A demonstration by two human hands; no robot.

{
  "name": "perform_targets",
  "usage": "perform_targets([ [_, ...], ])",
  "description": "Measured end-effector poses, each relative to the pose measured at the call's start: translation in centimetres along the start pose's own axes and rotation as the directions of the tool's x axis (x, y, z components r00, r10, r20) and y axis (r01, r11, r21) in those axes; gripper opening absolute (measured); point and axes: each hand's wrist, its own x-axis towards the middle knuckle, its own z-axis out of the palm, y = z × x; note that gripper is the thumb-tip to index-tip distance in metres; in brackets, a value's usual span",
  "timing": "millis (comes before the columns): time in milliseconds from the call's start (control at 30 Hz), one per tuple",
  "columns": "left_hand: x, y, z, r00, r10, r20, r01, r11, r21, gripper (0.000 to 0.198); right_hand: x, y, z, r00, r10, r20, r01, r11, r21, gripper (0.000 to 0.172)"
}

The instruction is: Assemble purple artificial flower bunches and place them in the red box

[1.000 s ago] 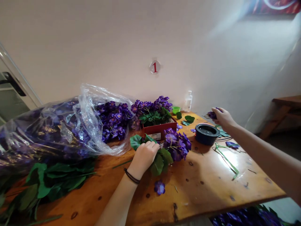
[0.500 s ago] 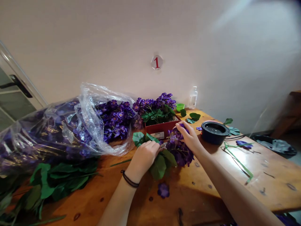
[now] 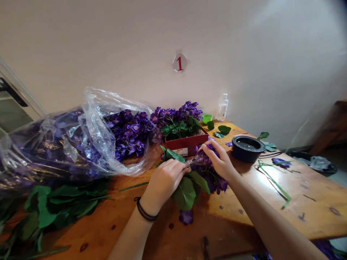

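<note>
My left hand (image 3: 166,177) is closed round the stem and green leaves of a purple artificial flower bunch (image 3: 208,177) lying on the wooden table (image 3: 244,202). My right hand (image 3: 220,159) rests on the purple blossoms of that bunch, fingers curled and pinching a blossom at the top. A loose purple blossom (image 3: 185,216) lies on the table just below the bunch.
A clear plastic bag (image 3: 76,137) of purple flowers lies at the left over loose green leaves (image 3: 54,207). Behind the hands stand a red box (image 3: 187,144) of flowers, a dark round bowl (image 3: 247,148), a green cup (image 3: 207,118) and a small clear bottle (image 3: 223,107). Green stems (image 3: 273,182) lie at right.
My right hand came back from the far right of the table, holding a purple blossom, and now sits on the flower bunch. My left hand has stayed on the stem.
</note>
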Motion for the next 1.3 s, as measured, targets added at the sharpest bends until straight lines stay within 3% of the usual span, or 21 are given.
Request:
perform_targets([
  [333,-0.20,-0.10,0.16,0.999,-0.038,0.008,0.038,0.999,0.001,0.010,-0.14,0.19,0.01,1.000,0.030,0.001,-0.030,1.000,-0.002,0.026],
  [1300,0.02,-0.23,-0.03,1.000,0.008,0.001,-0.008,0.999,0.042,0.013,-0.13,0.20,-0.04,1.000,0.007,0.025,-0.005,0.999,-0.054,0.025],
])
